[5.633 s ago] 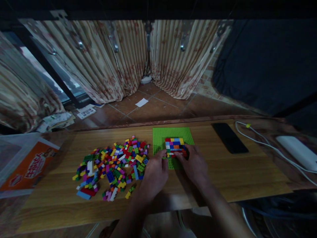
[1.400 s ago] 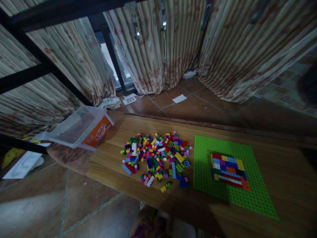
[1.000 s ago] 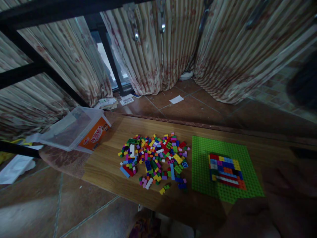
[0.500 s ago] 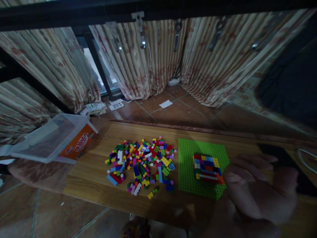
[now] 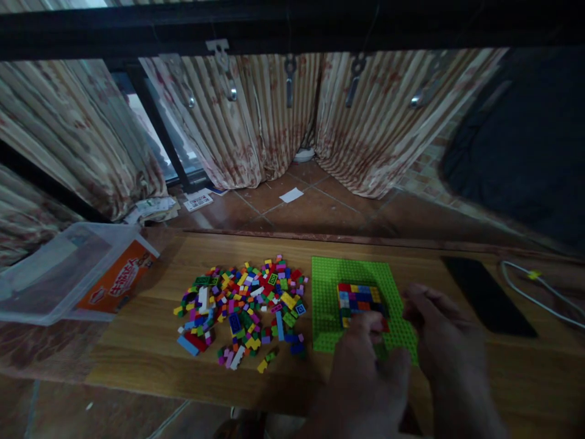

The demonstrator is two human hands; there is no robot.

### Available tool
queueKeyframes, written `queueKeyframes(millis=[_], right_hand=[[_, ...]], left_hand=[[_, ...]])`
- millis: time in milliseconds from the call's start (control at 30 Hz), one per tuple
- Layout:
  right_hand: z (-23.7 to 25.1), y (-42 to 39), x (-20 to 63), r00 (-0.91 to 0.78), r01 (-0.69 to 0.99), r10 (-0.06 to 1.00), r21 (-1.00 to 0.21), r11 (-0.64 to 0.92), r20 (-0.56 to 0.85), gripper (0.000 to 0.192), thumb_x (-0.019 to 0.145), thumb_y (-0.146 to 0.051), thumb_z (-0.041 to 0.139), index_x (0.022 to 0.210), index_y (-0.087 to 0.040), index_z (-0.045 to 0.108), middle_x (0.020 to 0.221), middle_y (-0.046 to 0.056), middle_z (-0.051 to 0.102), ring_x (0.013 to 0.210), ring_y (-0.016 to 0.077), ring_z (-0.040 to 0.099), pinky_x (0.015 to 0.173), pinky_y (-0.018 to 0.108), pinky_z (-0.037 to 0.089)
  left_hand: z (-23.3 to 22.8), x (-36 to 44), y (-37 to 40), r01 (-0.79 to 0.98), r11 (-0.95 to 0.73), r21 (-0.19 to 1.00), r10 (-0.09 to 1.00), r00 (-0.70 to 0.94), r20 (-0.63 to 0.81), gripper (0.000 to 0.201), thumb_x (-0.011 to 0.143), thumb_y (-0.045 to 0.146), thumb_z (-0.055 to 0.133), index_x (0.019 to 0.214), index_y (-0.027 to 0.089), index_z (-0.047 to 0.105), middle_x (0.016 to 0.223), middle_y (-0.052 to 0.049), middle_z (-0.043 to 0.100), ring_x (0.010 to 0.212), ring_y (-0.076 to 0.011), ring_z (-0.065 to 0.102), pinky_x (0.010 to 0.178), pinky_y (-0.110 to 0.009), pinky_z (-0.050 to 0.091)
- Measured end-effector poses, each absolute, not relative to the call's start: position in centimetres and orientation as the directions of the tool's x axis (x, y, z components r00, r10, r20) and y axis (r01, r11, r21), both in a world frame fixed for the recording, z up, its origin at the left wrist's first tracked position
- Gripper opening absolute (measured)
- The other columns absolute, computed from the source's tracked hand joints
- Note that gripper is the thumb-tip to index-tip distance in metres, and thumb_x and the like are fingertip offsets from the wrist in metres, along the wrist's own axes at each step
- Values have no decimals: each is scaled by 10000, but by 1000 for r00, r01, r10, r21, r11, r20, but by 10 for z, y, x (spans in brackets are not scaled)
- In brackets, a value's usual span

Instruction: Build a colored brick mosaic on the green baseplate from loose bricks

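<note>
A flat block of toy bricks [image 5: 359,296] in several colours sits on a green baseplate [image 5: 326,274]. My left hand [image 5: 370,372] reaches over the plate's front edge. Its fingertips cover the near side of the block, and its thumb stands apart from them with nothing visible between. At the plate's right edge is my right hand [image 5: 441,329], its fingers curled and the tips pinched together. Whatever may be in that pinch is hidden. Loose toy bricks [image 5: 247,305] in many colours lie spread to the left of the plate.
A wooden table [image 5: 150,347] bears all this. On its right lie a black flat slab [image 5: 489,296] and a white cable [image 5: 516,286]. A clear plastic box [image 5: 50,274] with an orange label stands at the left. Striped curtains [image 5: 256,122] hang behind.
Both hands, overlapping at the right before, are now separate. My left hand has come over the baseplate to the brick block. The camera view has shifted somewhat to the right.
</note>
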State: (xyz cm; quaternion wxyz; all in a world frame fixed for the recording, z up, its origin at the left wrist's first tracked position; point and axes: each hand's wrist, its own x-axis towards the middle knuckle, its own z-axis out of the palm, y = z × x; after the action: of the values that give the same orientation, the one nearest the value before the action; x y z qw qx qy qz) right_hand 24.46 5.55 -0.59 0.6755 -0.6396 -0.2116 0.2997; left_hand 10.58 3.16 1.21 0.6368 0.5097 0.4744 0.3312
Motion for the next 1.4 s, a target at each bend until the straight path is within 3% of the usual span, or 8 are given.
queueKeyframes(millis=[133, 233, 500, 833, 1067, 1200, 1300, 1400], right_hand=[[-17, 53, 257, 676, 292, 735, -892, -344, -62, 257, 729, -388, 693, 889, -189, 723, 768, 39, 709, 646, 170, 622, 607, 293, 448], [-24, 51, 262, 584, 497, 812, -783, -375, -18, 324, 792, -420, 588, 959, -170, 710, 855, 90, 739, 733, 223, 679, 658, 333, 486], [-32, 53, 255, 458, 600, 886, -711, -368, -72, 243, 847, -350, 563, 961, -186, 702, 862, 77, 754, 754, 207, 699, 683, 315, 497], [-29, 52, 246, 420, 701, 905, -611, -368, -65, 194, 865, -302, 565, 949, -191, 702, 790, 69, 735, 729, 224, 679, 658, 313, 455], [-28, 47, 240, 449, 745, 882, -607, -278, 146, 261, 847, -365, 540, 972, -184, 682, 855, 89, 724, 720, 245, 666, 665, 361, 469], [-21, 48, 220, 392, 581, 896, -811, -65, 209, 277, 850, -417, 555, 981, -214, 689, 1004, 81, 708, 874, 229, 665, 806, 377, 501], [-19, 52, 204, 368, 152, 929, -983, -105, -42, 322, 810, -450, 639, 1046, -236, 682, 1064, 67, 713, 996, 233, 661, 881, 385, 516], [-20, 57, 195, 298, -380, 899, -904, -197, -321, 343, 781, -413, 693, 1066, -224, 665, 1059, 69, 724, 1022, 227, 671, 906, 377, 539]], left_hand=[[11, 81, 68, 145, 198, 970, 961, 169, -221, 363, 839, 265, 560, 1184, 152, 571, 1205, -140, 634, 1119, -263, 592, 926, -383, 490], [1, 71, 83, 110, 244, 964, 961, 106, -255, 363, 829, 231, 564, 1178, 130, 550, 1230, -162, 607, 1121, -266, 595, 947, -395, 479], [-23, 85, 78, 38, 329, 944, 921, 210, -329, 463, 809, 214, 596, 1253, 115, 508, 1350, -195, 554, 1252, -272, 539, 1065, -421, 419], [-24, 87, 73, 131, 153, 980, 940, 285, -185, 463, 840, 280, 578, 1273, 139, 495, 1272, -162, 619, 1151, -246, 608, 1004, -410, 475], [-12, 85, 65, 283, 79, 956, 947, 280, -161, 519, 847, 261, 583, 1347, 186, 468, 1273, -111, 632, 1163, -242, 591, 993, -402, 473], [-19, 85, 64, 259, 125, 958, 963, 201, -180, 536, 849, 298, 598, 1354, 177, 469, 1331, -125, 592, 1238, -254, 542, 1046, -392, 433], [-23, 87, 68, 151, 189, 970, 963, 164, -213, 510, 862, 333, 585, 1331, 164, 481, 1331, -135, 588, 1221, -248, 559, 1043, -378, 439], [-23, 90, 72, -36, 241, 970, 956, 182, -230, 359, 860, 261, 560, 1206, 166, 555, 1234, -115, 643, 1133, -214, 611, 996, -347, 474]])
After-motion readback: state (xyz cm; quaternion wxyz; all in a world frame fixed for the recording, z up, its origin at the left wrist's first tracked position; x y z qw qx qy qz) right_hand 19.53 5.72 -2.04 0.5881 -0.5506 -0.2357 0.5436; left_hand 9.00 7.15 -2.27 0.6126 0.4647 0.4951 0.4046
